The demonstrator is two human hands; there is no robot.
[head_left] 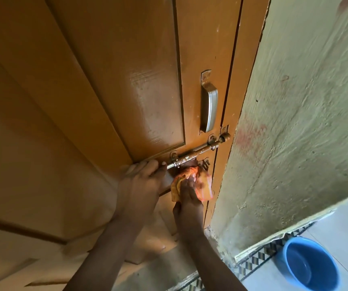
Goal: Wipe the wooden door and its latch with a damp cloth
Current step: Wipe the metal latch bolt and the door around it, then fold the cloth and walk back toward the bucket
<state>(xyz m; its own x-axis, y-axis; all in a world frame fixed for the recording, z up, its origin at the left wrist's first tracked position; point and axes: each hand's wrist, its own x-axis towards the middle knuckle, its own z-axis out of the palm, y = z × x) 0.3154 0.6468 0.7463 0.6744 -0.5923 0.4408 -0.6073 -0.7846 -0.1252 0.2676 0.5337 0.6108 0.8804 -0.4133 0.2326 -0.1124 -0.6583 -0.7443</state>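
Running slantwise across the door [97, 85], the latch [198, 151] has its long axis rising from lower left to upper right, its knobbed end pointing toward the door's edge and the wall [307, 127]. One latch shows, a rusty sliding bolt flecked with paint, held to the wood by brackets. It sits low on the brown painted door, just below the handle [209, 106].

Just under the latch is the cloth [192, 181], one orange and yellow rag bunched against the wood and touching the underside of the bolt. The right hand [186, 196] presses it there, fingers curled round the bundle from below. The left hand [141, 183] is at the latch's lower left end, fingers bent over the bolt's tip and gripping it, thumb side toward the cloth. Two bare forearms come up from the bottom of the view, the two hands close together beneath the latch.

Above the latch stands one metal handle, upright, its long axis roughly along the door's edge. Right of the latch, past the door frame, is a rough greenish wall with reddish smears. Well below and to the right of the latch, one blue basin [309, 263] sits on a pale tiled floor [345, 223] beside a patterned border strip
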